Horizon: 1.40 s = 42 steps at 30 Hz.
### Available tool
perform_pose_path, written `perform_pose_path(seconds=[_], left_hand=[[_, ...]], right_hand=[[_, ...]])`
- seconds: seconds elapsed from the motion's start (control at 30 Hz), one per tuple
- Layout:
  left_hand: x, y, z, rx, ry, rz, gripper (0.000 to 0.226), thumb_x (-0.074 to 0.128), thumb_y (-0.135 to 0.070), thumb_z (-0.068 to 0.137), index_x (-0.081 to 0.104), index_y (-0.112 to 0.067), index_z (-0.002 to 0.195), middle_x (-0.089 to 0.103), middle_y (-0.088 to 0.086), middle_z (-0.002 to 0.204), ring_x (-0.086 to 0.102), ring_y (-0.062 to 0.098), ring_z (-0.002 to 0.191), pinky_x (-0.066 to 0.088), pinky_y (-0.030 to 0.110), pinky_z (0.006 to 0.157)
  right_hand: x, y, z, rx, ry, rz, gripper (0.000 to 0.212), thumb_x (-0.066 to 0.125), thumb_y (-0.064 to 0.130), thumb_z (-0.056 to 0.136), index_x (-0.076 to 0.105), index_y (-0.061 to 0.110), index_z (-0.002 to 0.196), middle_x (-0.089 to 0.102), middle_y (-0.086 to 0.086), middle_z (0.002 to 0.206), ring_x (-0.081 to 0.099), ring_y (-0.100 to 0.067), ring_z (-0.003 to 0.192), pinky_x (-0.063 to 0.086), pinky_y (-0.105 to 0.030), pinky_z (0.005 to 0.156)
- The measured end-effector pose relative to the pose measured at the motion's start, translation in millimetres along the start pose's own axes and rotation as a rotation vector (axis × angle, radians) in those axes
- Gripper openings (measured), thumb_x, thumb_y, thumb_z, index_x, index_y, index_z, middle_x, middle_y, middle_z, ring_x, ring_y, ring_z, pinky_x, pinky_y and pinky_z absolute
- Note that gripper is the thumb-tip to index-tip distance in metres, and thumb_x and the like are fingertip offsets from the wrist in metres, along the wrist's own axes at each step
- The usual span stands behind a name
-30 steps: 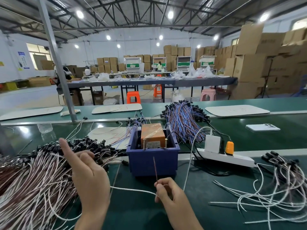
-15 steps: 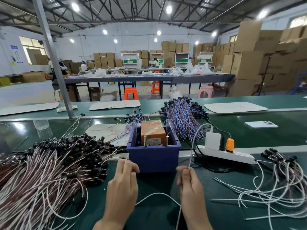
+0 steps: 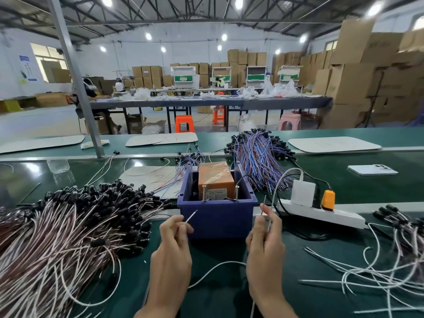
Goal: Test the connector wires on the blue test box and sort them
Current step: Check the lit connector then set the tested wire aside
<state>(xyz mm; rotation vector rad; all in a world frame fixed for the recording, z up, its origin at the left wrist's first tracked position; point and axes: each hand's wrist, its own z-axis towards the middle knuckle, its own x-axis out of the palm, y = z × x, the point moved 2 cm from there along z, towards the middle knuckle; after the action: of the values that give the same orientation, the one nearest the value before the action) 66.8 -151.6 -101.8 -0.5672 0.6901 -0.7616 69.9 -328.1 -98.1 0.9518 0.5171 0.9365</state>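
**Presenting Wire Ends to the Box**

The left hand (image 3: 174, 246) and right hand (image 3: 266, 242) each pinch one end of the wire (image 3: 215, 267) between thumb and fingertips. Both tips point up, just in front of the box (image 3: 218, 220), probably so each can touch one of the pins (image 3: 203, 193). Piles lie to either side, which suggests sorting.

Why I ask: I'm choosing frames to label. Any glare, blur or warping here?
Head view: the lamps are blown out and glare off the table at left; the wide lens tilts the pole; the boxes at far right are smeared; the left hand, the right hand, the wire they pinch and the blue box are sharp.
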Motion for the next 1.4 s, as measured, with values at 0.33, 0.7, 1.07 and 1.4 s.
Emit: perform_pose_path(seconds=[0.33,0.7,1.07,1.4], left_hand=[[10,5,29,-0.024,-0.294,0.028,0.023,0.038,-0.035,0.107,0.057,-0.027,0.117,0.066,-0.011,0.104,0.059,0.005,0.086,0.039,0.012,0.074],[20,5,30,-0.021,-0.278,-0.061,0.041,0.022,-0.050,0.105,0.038,-0.020,0.126,0.058,-0.023,0.076,0.059,-0.011,0.072,0.033,0.026,0.055],[16,12,34,0.047,-0.272,0.011,0.027,0.040,-0.034,0.105,0.054,-0.028,0.127,0.058,-0.031,0.098,0.055,-0.021,0.094,0.036,-0.001,0.077],[15,3,32,0.055,-0.242,0.040,0.016,0.044,-0.045,0.100,0.052,-0.033,0.107,0.059,-0.018,0.071,0.057,0.009,0.059,0.048,0.035,0.057]], right_hand=[[13,-6,15,-0.086,-0.017,-0.033,0.018,0.036,0.060,0.101,0.047,0.056,0.115,0.059,0.005,0.054,0.054,-0.009,0.046,0.040,-0.013,0.047],[8,-13,16,-0.097,-0.059,-0.136,0.022,0.041,0.054,0.101,0.059,0.050,0.113,0.055,0.008,0.055,0.048,-0.012,0.045,0.040,-0.031,0.044],[8,-9,13,-0.093,-0.016,-0.116,0.024,0.040,0.054,0.101,0.056,0.051,0.119,0.059,0.010,0.055,0.058,-0.009,0.049,0.040,-0.012,0.049],[7,-9,12,-0.099,-0.005,-0.136,0.023,0.040,0.054,0.101,0.056,0.053,0.117,0.059,0.011,0.054,0.060,-0.010,0.051,0.042,-0.017,0.049]])
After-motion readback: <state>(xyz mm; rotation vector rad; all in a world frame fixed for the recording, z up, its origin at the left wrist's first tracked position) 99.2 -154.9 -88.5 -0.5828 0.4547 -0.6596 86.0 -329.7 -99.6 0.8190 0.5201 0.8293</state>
